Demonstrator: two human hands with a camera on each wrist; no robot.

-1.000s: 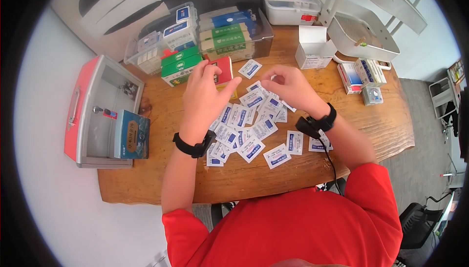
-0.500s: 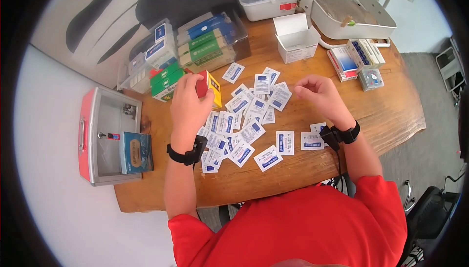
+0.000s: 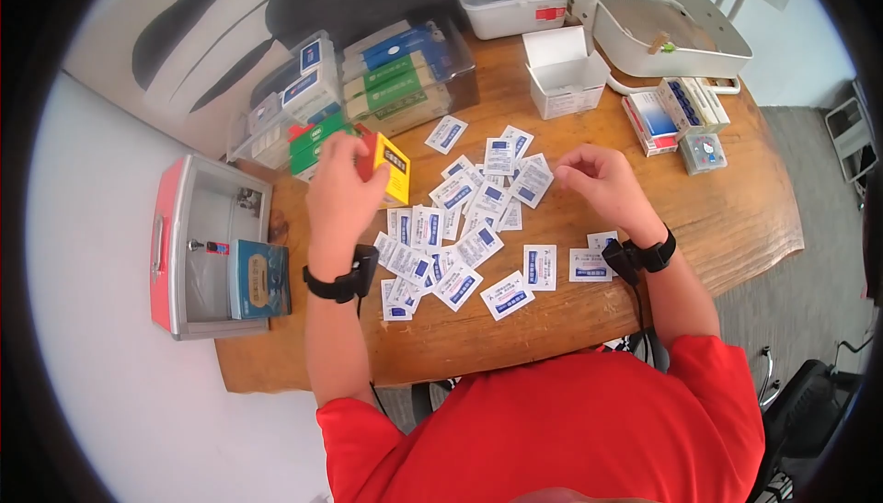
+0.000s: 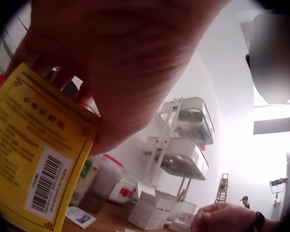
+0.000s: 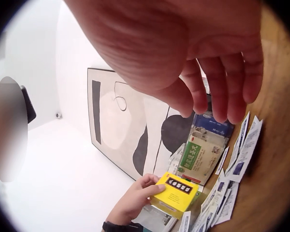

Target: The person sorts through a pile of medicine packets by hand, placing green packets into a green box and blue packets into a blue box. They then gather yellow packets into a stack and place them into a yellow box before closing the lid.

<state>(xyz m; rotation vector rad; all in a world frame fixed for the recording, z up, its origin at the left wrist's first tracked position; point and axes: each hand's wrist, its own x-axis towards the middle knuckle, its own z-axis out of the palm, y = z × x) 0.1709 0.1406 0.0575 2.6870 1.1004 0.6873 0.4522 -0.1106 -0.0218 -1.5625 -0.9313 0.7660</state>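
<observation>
My left hand (image 3: 340,192) grips a yellow and red box (image 3: 394,172) beside the green boxes (image 3: 318,138). In the left wrist view the yellow box (image 4: 38,150) shows its printed back with a barcode, and the right wrist view shows the thumb on the yellow box (image 5: 175,194). My right hand (image 3: 607,186) hovers over the table at the right of the scattered white and blue sachets (image 3: 489,198), its fingers loosely bent and holding nothing. The sachets lie in an overlapping pile between the hands.
An opened white carton (image 3: 568,89) stands at the back, near a clear case with a red handle (image 3: 513,6). Clear bins (image 3: 441,89) hold packets at the back left. A red and silver case (image 3: 207,255) with a teal box (image 3: 260,280) stands left; small boxes (image 3: 651,123) stand right.
The left hand has moved down and left, taken hold of the yellow and red box and turned its yellow side up. My right hand has drawn back to the right from the sachets.
</observation>
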